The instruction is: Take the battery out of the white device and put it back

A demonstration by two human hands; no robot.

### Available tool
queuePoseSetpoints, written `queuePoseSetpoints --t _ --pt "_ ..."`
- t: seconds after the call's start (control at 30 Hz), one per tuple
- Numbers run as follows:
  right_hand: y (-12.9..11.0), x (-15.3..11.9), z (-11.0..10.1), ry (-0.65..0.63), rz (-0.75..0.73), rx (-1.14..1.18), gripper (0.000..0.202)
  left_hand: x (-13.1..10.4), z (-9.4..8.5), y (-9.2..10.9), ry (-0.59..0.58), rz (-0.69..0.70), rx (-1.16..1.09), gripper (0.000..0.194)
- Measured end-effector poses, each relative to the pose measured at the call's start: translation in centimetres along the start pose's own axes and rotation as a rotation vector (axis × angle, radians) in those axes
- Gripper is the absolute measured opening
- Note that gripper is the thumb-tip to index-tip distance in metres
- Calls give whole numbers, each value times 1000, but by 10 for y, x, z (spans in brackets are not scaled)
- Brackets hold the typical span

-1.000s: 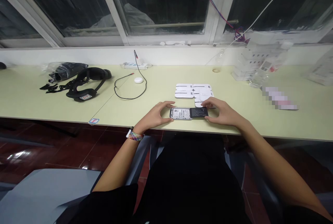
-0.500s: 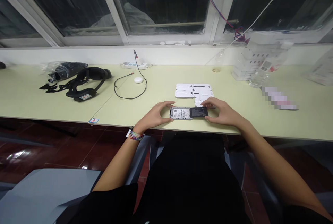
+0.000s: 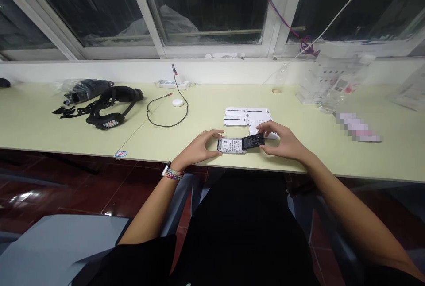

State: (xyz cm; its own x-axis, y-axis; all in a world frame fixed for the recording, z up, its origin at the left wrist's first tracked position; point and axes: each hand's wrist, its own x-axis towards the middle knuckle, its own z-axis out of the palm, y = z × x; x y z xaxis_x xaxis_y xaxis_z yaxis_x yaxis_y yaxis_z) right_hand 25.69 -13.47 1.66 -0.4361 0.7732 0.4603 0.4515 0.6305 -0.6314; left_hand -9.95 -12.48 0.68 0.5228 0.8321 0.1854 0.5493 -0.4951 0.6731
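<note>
My left hand (image 3: pixel 199 148) grips the left end of a small flat device (image 3: pixel 231 145) between thumb and fingers. The device lies at the table's front edge, and its upper face shows white labels with printed codes. In my right hand (image 3: pixel 283 141) a flat black battery (image 3: pixel 253 141) is pinched by its right end. The battery sits slightly tilted, its left end at the device's right end; whether it touches is hard to tell. Just beyond my right hand lie several white rounded panels (image 3: pixel 236 120) with dark marks, partly covered by my fingers.
On the pale table (image 3: pixel 206 109) at left are a black headset (image 3: pixel 105 120) and a plastic-wrapped bundle (image 3: pixel 88 90). A black cable (image 3: pixel 168 125) loops round a white oval object (image 3: pixel 177 102) near a power strip (image 3: pixel 173 84). A clear bottle (image 3: pixel 328 102) and white boxes (image 3: pixel 310 84) stand at right.
The battery has turned out of line with the device, its right end swung away from me. My right hand has shifted slightly with it. My left hand holds the device as before.
</note>
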Motion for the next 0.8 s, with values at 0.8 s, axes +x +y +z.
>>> queuePoseSetpoints --t 0.8 --pt "-43 72 29 -251 -83 -13 24 -1 -1 3 -4 4 3 67"
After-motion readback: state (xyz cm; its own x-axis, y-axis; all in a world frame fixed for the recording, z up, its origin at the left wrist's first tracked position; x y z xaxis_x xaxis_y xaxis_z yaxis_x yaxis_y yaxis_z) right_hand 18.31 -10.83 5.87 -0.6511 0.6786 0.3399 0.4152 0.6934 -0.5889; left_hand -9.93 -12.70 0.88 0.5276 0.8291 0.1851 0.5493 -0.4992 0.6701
